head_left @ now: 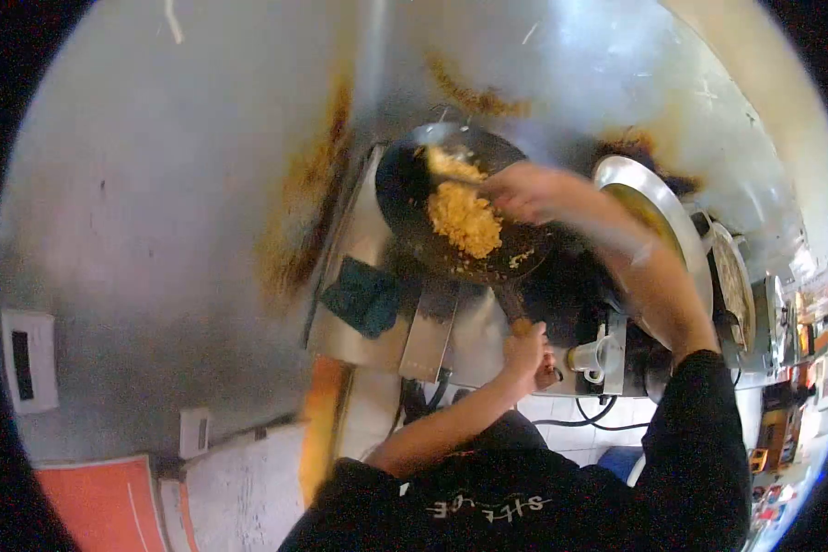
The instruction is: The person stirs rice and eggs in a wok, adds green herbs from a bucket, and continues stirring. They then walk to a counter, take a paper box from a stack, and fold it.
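Note:
A dark wok (pixel 405 230) sits on the stove, with a heap of yellow, crumbly food (pixel 465 221) in its middle and small bits scattered around it. My left hand (pixel 527 357) is closed around the wok's handle (pixel 510 302), below the pan. Over the wok's right side, my right hand (pixel 523 193) grips a dark-handled cooking utensil (pixel 457 180). Its far end reaches into the upper part of the food, blurred, so I cannot tell its exact kind.
A dark green cloth (pixel 361 296) lies left of the wok on the metal counter (pixel 474 354). Close to my left hand is a clear cup (pixel 594 357). Behind my right forearm stands a large, shiny pan (pixel 621 172). A stained metal wall (pixel 202 184) rises behind the stove.

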Demonstrator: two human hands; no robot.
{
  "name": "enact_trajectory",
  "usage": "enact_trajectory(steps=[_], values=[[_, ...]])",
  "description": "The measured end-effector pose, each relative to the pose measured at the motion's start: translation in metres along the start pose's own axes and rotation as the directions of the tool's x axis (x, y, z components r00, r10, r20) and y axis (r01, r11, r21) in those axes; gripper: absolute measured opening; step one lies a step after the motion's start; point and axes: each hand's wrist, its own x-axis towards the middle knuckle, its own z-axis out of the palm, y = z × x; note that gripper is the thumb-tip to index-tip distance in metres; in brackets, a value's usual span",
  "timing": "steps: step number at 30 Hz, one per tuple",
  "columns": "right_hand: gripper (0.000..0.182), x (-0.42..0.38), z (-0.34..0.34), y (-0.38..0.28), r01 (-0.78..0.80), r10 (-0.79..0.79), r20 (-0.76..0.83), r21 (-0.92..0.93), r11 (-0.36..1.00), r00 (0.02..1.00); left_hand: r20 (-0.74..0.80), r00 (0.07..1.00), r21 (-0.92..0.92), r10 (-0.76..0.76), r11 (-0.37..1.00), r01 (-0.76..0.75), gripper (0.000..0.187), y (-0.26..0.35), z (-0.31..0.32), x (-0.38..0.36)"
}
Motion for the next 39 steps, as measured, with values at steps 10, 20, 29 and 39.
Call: enact_trajectory(steps=[10,20,29,39], values=[[0.055,0.009,0.082,0.078,0.076,-0.254,-0.013,-0.938,0.339,0.967,0.083,0.993,0.385,-0.08,0.922,0.042,0.038,0.027,-0.03,-0.029],[0.028,0.027,0.078,0.076,-0.078,-0.312,-0.218,-0.911,0.405,0.925,0.001,1.0,0.115,0.009,0.993,-0.009,0.025,0.015,-0.035,-0.018],[0.014,0.0,0.06,0.044,0.19,-0.269,0.091,-0.911,0.367,0.959,0.037,0.999,0.125,0.031,0.992,-0.036,0.022,0.04,-0.047,-0.012],[0.013,-0.017,0.038,0.027,0.131,-0.018,0.135,-0.908,0.398,0.991,0.01,0.997,0.214,0.075,0.974,-0.075,0.028,0.04,-0.04,-0.015]])
